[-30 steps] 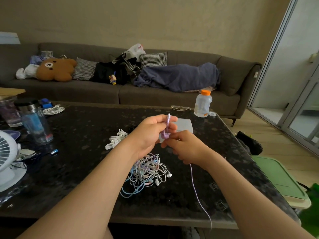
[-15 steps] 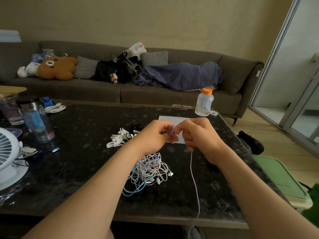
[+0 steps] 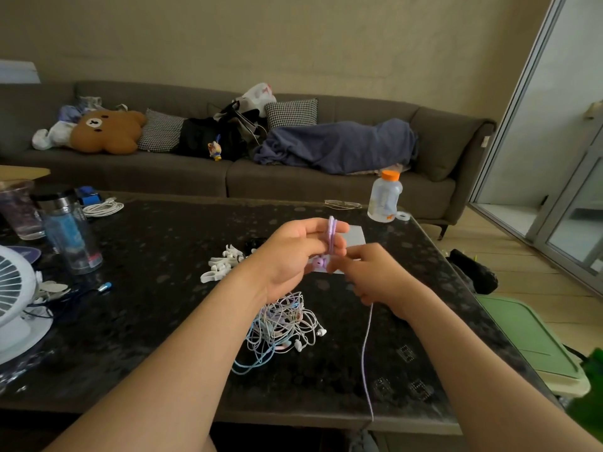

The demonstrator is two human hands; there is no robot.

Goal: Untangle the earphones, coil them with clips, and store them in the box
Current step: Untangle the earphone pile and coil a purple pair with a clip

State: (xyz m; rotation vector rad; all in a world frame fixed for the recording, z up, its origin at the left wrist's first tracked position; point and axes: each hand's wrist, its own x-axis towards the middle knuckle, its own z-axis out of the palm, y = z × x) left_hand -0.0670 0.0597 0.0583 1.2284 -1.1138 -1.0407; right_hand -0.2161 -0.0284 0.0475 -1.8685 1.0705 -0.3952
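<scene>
Purple earphone cord (image 3: 332, 237) looped upright round left hand (image 3: 293, 256) fingers, right hand (image 3: 378, 278) pinching its tail, tail hanging past near table (image 3: 163, 321) edge, tangled earphones (image 3: 280, 324) just left.

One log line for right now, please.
step: coiling | left hand: holds purple earphone loops | right hand: grips cord | tangle: on table | clips: untouched | box: behind hands
</scene>
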